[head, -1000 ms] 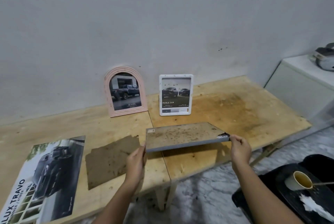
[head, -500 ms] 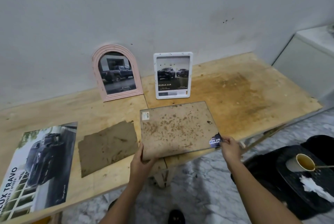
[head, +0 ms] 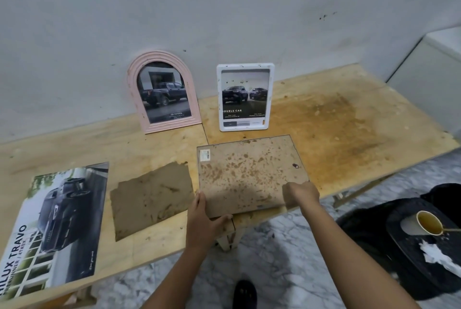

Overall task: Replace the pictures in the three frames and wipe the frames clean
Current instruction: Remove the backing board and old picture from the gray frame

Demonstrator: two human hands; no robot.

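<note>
A large frame [head: 249, 174] lies face down on the wooden table [head: 349, 134], its stained brown back up, its near edge over the table's front. My left hand [head: 202, 219] grips its near left corner. My right hand [head: 301, 195] is curled over its near right corner and hides that corner. A loose dirty brown backing sheet [head: 152, 196] lies to the left of the frame. Further left lies a big truck poster [head: 62, 221]. A pink arched frame [head: 159, 55] and a white frame [head: 245, 66] stand against the wall, each with a truck picture.
A black tray [head: 399, 241] on the floor at the right holds a paper cup [head: 427, 222] of brown liquid and a white tissue [head: 439, 256]. A white cabinet [head: 429, 64] stands at the far right. My shoe [head: 245, 293] is on the marble floor.
The large frame went from held nearly level above the table to lying back-up on it. My right hand moved from pinching the corner to curling over it.
</note>
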